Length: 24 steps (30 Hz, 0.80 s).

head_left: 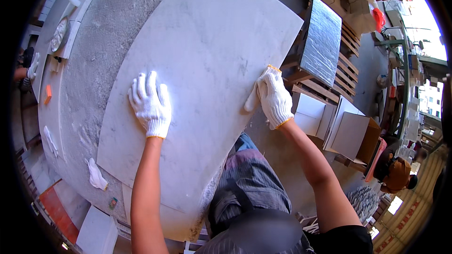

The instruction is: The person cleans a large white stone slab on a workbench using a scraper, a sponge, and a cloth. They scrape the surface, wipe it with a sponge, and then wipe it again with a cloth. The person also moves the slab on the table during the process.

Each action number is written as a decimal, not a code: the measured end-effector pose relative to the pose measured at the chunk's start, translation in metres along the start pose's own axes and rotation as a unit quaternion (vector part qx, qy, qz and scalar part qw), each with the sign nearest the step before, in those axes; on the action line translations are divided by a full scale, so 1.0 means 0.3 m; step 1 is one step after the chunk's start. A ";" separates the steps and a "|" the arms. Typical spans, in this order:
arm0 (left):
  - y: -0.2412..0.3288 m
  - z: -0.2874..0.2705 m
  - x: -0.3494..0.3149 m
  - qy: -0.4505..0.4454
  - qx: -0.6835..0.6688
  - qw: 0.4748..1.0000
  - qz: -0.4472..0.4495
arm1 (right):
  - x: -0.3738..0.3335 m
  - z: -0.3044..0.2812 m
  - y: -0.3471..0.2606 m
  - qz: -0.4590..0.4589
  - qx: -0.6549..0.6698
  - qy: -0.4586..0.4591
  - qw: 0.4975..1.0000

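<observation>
A large pale marble slab (202, 42) with faint grey veining lies in front of me, its right edge running diagonally toward my body. My left hand (150, 103), in a white knit work glove, rests flat on it with the fingers spread. At the slab's right edge my right hand (274, 96), also gloved, is closed on a loose white knit glove (251, 99). That glove's orange cuff shows above my knuckles, and its other end hangs against the slab's surface near the edge.
Beneath the slab spreads a rough, dusty grey worktable (94, 75). On its left lie an orange block (48, 94) and a crumpled white glove (96, 175). To the right, a silvery wrapped panel (322, 37) sits by wooden pallets (346, 77); cardboard boxes (348, 134) stand nearby. Another person (398, 174) is at far right.
</observation>
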State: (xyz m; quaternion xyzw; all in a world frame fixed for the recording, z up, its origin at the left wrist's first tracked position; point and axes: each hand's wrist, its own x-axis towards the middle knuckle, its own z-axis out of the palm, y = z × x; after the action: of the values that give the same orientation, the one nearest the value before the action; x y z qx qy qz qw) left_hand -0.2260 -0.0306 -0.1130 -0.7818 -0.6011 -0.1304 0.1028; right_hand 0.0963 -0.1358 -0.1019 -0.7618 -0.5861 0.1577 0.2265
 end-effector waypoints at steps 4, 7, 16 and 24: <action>-0.002 -0.019 -0.006 -0.003 -0.018 1.000 0.000 | 0.229 -0.065 0.116 0.019 -0.065 0.063 0.996; -0.009 -0.018 -0.014 -0.011 -0.017 1.000 0.013 | 0.490 -0.107 0.294 0.075 -0.123 0.099 0.985; -0.006 -0.009 0.025 -0.005 -0.026 1.000 0.005 | 0.582 -0.123 0.347 0.108 -0.087 0.122 0.983; -0.008 -0.013 0.008 0.001 -0.023 1.000 -0.007 | 0.059 -0.004 0.064 0.008 0.058 0.023 0.998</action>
State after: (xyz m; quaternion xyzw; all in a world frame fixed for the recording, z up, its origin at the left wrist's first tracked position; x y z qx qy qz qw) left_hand -0.2282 -0.0290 -0.1084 -0.7797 -0.6031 -0.1461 0.0843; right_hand 0.1174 -0.1230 -0.1106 -0.7552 -0.5646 0.1756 0.2830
